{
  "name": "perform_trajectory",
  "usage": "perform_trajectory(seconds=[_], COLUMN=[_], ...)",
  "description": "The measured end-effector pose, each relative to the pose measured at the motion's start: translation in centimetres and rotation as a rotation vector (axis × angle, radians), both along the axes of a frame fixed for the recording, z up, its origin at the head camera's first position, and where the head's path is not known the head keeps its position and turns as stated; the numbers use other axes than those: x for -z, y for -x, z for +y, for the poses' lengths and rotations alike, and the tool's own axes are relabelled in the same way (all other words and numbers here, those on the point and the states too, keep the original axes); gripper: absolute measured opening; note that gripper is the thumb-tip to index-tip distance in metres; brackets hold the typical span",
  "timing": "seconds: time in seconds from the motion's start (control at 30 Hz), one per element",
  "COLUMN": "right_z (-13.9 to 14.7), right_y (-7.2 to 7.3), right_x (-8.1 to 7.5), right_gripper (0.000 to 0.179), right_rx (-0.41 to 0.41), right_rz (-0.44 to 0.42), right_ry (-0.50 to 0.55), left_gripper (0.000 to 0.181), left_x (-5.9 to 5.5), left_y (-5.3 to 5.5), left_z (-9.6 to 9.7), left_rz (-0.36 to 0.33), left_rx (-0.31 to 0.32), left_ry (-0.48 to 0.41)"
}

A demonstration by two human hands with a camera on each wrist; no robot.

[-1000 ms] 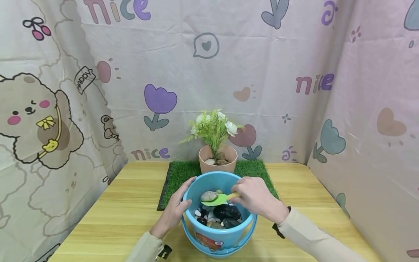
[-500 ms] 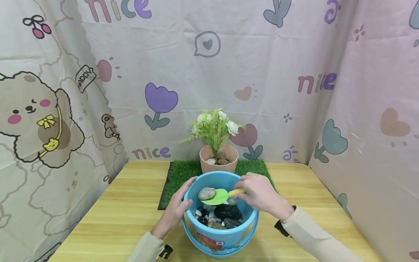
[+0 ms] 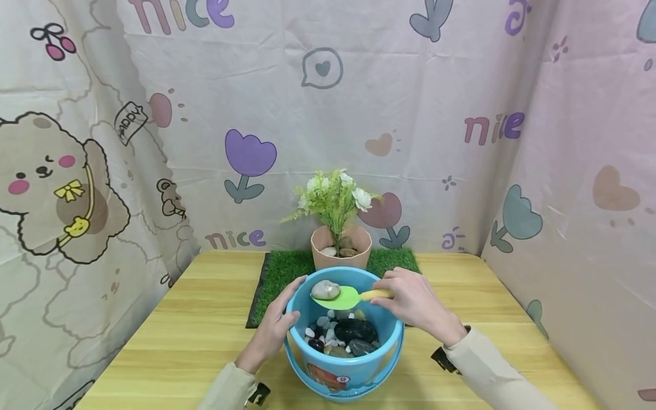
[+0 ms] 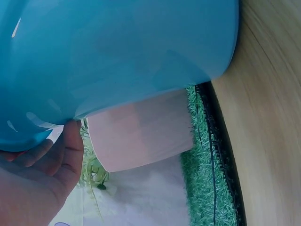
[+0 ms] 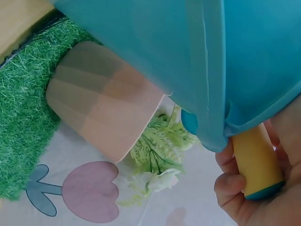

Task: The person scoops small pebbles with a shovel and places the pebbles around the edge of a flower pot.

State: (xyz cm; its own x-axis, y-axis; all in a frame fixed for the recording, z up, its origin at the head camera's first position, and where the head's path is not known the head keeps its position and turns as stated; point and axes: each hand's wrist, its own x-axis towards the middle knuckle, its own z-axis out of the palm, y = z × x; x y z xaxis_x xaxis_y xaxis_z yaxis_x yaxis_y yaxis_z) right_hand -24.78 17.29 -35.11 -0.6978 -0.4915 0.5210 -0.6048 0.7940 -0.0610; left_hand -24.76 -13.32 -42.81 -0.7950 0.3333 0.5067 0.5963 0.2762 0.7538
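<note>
The counter (image 3: pixel 195 330) spread left and right of one blue bucket (image 3: pixel 353 361). The left hand (image 3: pixel 271 333) grasped its left rim; above its right rim, the right hand (image 3: pixel 412 299) had its grip clenched round one green shovel's (image 3: pixel 344 298) yellow handle. One grey stone (image 3: pixel 325 290) lay on the blade, above the pebbles (image 3: pixel 324 322). One plant pot (image 3: pixel 339 262) stood far, on turf (image 3: pixel 392 261).

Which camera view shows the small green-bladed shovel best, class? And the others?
The head view: the shovel shows its green blade with a stone on it, and its yellow handle running into the right hand. The right wrist view shows only part of that handle; the left wrist view shows none of the shovel.
</note>
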Motion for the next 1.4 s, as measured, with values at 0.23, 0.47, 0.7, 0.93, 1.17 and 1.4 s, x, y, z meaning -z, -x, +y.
perform_trajectory(seconds=[0.23,0.47,0.7,0.93,1.17,1.4], right_z=[0.0,0.07,0.24,0.17,0.13,0.28], right_y=[-0.14,-0.18,0.1,0.04,-0.15,-0.39], right_x=[0.19,0.34,0.77,0.74,0.85,0.85], right_gripper=[0.022,0.018,0.019,0.017,0.016,0.015], right_rx=[-0.003,0.011,0.014,0.025,0.001,0.005], right_rz=[-0.015,0.018,0.022,-0.013,-0.006,0.018], right_ry=[0.023,0.038,0.089,0.085,0.102,0.108], left_gripper=[0.067,0.068,0.068,0.067,0.066,0.067], left_x=[0.22,0.05,-0.21,-0.16,-0.08,0.13], left_y=[-0.04,0.06,0.05,-0.13,-0.25,-0.22], left_z=[-0.03,-0.02,0.07,0.01,-0.01,-0.08], left_rz=[-0.004,0.007,0.001,0.005,-0.043,-0.019], left_rx=[-0.008,-0.006,-0.007,-0.012,-0.02,-0.009], left_ry=[0.002,-0.001,0.006,0.004,-0.017,-0.01])
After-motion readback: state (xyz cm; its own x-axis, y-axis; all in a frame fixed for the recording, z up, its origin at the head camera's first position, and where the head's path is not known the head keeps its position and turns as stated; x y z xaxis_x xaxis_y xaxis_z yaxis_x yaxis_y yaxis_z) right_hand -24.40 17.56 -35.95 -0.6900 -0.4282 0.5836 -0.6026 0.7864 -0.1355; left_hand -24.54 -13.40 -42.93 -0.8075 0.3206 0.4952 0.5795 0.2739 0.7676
